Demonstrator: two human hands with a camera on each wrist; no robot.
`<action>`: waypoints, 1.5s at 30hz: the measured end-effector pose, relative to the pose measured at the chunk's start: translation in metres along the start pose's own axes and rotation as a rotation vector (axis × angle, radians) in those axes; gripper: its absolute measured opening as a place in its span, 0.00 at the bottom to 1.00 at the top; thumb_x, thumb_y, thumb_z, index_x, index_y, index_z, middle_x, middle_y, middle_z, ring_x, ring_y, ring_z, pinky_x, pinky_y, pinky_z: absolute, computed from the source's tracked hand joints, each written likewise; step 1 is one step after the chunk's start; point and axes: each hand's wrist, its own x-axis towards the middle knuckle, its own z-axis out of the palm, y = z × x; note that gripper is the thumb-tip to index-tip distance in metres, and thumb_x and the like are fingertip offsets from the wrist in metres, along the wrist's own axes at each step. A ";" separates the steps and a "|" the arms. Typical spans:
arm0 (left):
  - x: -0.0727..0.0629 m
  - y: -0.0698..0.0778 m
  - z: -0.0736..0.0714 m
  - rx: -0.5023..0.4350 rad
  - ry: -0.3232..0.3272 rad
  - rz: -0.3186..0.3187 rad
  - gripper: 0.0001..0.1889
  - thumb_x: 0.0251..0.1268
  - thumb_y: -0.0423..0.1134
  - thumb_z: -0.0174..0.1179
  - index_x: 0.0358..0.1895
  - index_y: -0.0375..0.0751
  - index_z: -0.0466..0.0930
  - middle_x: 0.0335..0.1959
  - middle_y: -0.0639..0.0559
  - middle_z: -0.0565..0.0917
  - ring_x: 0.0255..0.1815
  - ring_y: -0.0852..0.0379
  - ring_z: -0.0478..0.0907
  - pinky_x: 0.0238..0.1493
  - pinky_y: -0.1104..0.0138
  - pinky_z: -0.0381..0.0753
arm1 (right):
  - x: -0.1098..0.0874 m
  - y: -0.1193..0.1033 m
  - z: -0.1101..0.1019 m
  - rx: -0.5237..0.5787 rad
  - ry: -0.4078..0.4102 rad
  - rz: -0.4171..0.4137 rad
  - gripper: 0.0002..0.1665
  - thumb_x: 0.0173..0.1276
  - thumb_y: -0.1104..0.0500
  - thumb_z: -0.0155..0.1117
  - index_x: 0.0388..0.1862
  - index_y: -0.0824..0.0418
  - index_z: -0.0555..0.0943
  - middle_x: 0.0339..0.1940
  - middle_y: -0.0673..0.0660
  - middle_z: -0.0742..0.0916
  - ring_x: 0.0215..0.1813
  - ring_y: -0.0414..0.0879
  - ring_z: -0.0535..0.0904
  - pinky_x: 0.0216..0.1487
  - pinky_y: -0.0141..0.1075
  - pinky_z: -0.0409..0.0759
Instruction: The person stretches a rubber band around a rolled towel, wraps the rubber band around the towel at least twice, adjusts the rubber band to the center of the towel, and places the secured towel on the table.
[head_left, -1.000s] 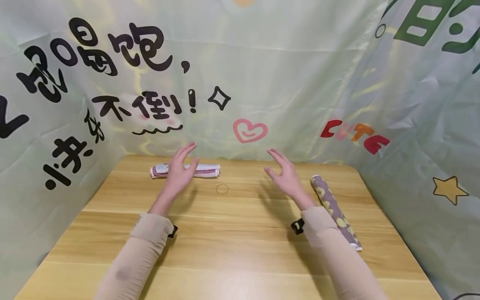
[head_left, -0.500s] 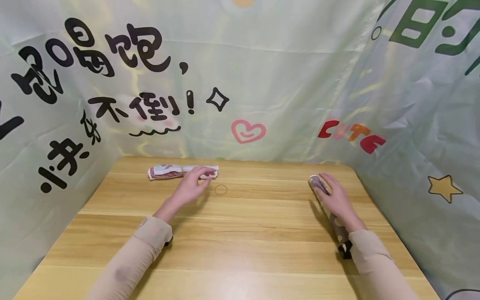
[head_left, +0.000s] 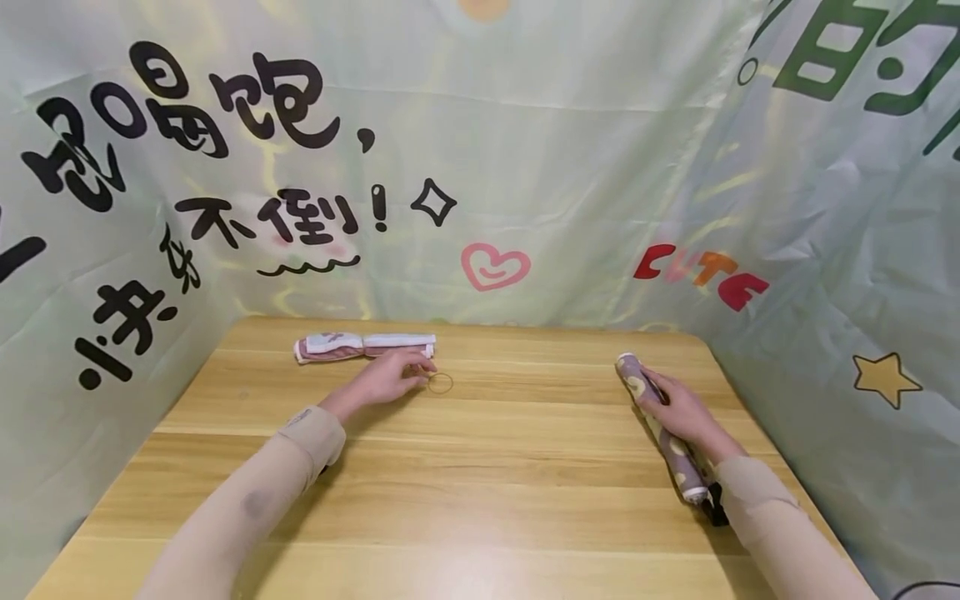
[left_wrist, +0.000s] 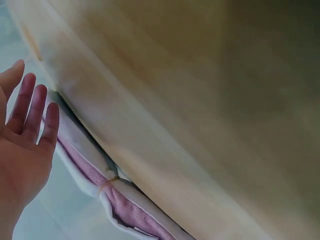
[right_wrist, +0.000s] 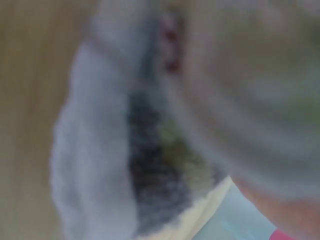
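Note:
At the right of the table, my right hand (head_left: 684,410) grips a rolled purple towel with yellow spots (head_left: 678,458), thumb on the near side; its other fingers are mostly hidden. The right wrist view shows this towel's white edge (right_wrist: 95,165) close up and blurred. My left hand (head_left: 386,377) hovers low with loosely bent fingers beside a thin rubber band (head_left: 451,384) on the wood; whether it touches the band I cannot tell. Behind that hand lies a rolled pink and white towel (head_left: 330,347). A band (left_wrist: 111,181) circles its middle in the left wrist view.
The wooden table (head_left: 517,467) ends at a fabric backdrop (head_left: 570,167) with printed lettering, a heart and a star. Cloth walls also rise at the left and right sides.
My right hand has moved right onto the purple towel and taken hold of it; the towel's near end has shifted left. My left hand has lowered from over the pink towel towards the rubber band.

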 end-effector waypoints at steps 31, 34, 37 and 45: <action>0.030 0.014 0.020 0.140 -0.062 -0.069 0.04 0.75 0.37 0.64 0.39 0.43 0.85 0.38 0.53 0.84 0.41 0.56 0.80 0.48 0.59 0.82 | -0.002 -0.041 0.014 -0.002 -0.041 -0.212 0.27 0.73 0.59 0.70 0.69 0.62 0.79 0.65 0.70 0.82 0.62 0.67 0.81 0.58 0.60 0.81; 0.029 0.016 0.023 0.178 -0.075 -0.066 0.04 0.77 0.36 0.62 0.40 0.42 0.83 0.40 0.51 0.80 0.40 0.56 0.78 0.46 0.60 0.81 | 0.000 -0.040 0.017 -0.007 -0.039 -0.205 0.27 0.74 0.58 0.70 0.70 0.63 0.79 0.66 0.70 0.82 0.64 0.69 0.78 0.60 0.62 0.79; 0.029 0.017 0.025 0.166 -0.078 -0.048 0.05 0.78 0.36 0.60 0.40 0.41 0.81 0.40 0.49 0.77 0.39 0.55 0.76 0.45 0.60 0.79 | 0.001 -0.040 0.019 -0.009 -0.041 -0.180 0.28 0.75 0.58 0.68 0.71 0.64 0.78 0.66 0.73 0.81 0.64 0.70 0.78 0.59 0.62 0.79; 0.028 0.030 0.023 -0.113 -0.066 -0.097 0.05 0.81 0.34 0.55 0.44 0.38 0.79 0.38 0.49 0.82 0.36 0.56 0.75 0.40 0.62 0.76 | 0.000 -0.041 0.014 0.078 -0.025 -0.112 0.27 0.79 0.58 0.63 0.73 0.61 0.76 0.68 0.73 0.80 0.66 0.69 0.77 0.60 0.62 0.78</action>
